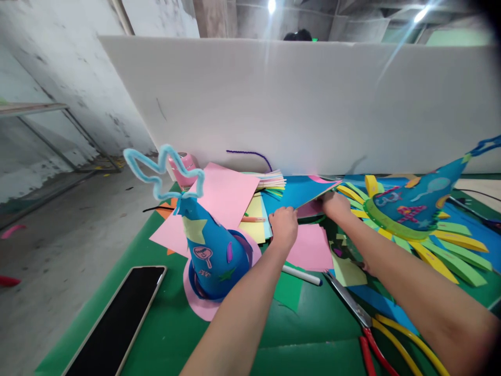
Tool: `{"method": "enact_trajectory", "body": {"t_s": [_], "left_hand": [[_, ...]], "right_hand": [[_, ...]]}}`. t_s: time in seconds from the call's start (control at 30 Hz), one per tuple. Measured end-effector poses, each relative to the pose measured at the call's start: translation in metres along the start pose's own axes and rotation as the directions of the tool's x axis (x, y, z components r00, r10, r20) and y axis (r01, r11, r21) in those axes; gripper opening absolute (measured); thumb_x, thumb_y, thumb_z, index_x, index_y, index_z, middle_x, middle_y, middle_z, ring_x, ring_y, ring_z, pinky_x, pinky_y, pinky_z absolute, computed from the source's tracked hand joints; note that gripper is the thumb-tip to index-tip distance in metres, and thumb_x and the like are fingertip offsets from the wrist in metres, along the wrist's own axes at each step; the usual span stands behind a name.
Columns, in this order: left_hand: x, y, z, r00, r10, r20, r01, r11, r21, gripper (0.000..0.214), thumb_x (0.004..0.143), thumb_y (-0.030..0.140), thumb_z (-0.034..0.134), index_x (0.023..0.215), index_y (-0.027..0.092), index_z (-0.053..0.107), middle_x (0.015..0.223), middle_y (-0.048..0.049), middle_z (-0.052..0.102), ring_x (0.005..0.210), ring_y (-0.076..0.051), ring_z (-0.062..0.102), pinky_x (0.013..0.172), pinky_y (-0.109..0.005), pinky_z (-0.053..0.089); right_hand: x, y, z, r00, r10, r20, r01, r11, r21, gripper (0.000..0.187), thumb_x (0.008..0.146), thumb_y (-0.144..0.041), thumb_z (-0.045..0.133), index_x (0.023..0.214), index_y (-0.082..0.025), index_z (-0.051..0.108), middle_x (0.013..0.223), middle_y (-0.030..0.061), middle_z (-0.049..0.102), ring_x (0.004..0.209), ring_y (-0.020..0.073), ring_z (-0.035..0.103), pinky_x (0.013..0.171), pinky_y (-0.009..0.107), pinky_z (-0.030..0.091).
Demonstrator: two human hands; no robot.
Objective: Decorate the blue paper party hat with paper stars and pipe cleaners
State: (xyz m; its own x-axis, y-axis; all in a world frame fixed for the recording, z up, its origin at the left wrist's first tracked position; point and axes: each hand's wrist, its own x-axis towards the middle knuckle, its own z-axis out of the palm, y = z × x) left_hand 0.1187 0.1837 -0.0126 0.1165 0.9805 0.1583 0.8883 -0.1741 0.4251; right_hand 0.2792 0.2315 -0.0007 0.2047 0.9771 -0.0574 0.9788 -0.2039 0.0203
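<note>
My left hand (pixel 283 225) is closed on the near edge of a blue paper sheet (pixel 293 191), which is lifted off the pile. On the sheet's right side, my right hand (pixel 334 204) grips the same blue sheet, fingers tucked under it. Under the sheet lie pink paper (pixel 311 246) and yellow paper (pixel 254 219). A blue cone hat (pixel 209 245) with a light-blue pipe-cleaner topper stands on a pink brim to the left of my left arm.
A phone (pixel 117 318) lies at the front left of the green table (pixel 176 334). Red-and-yellow scissors (pixel 364 324) and a white marker (pixel 301 275) lie near my right arm. A second decorated hat (pixel 410 206) with green and yellow strips is at right. A white board (pixel 313 104) stands behind.
</note>
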Motion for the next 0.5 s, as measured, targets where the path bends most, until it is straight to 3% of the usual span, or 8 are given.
{"method": "enact_trajectory", "body": {"t_s": [0.23, 0.5], "left_hand": [[-0.001, -0.001, 0.001, 1.0, 0.004, -0.012, -0.004, 1.0, 0.006, 0.03, 0.088, 0.029, 0.032, 0.086, 0.02, 0.06, 0.09, -0.0062, 0.063, 0.089, -0.02, 0.055, 0.074, -0.031, 0.035], [-0.002, -0.001, 0.002, 1.0, 0.006, -0.019, -0.006, 1.0, 0.004, 0.03, 0.088, 0.028, 0.032, 0.087, 0.02, 0.06, 0.09, -0.0063, 0.062, 0.089, -0.02, 0.054, 0.074, -0.031, 0.035]], "right_hand": [[0.007, 0.008, 0.0, 0.999, -0.042, 0.002, 0.042, 0.995, 0.09, 0.026, 0.086, -0.032, 0.047, 0.105, -0.016, 0.053, 0.106, 0.0065, 0.056, 0.091, 0.0174, 0.056, 0.077, 0.036, 0.046], [0.016, 0.008, -0.005, 1.0, -0.004, 0.012, 0.002, 0.987, 0.162, 0.031, 0.084, -0.039, 0.048, 0.1, -0.015, 0.057, 0.102, 0.007, 0.059, 0.093, 0.0185, 0.056, 0.078, 0.037, 0.045]]}}
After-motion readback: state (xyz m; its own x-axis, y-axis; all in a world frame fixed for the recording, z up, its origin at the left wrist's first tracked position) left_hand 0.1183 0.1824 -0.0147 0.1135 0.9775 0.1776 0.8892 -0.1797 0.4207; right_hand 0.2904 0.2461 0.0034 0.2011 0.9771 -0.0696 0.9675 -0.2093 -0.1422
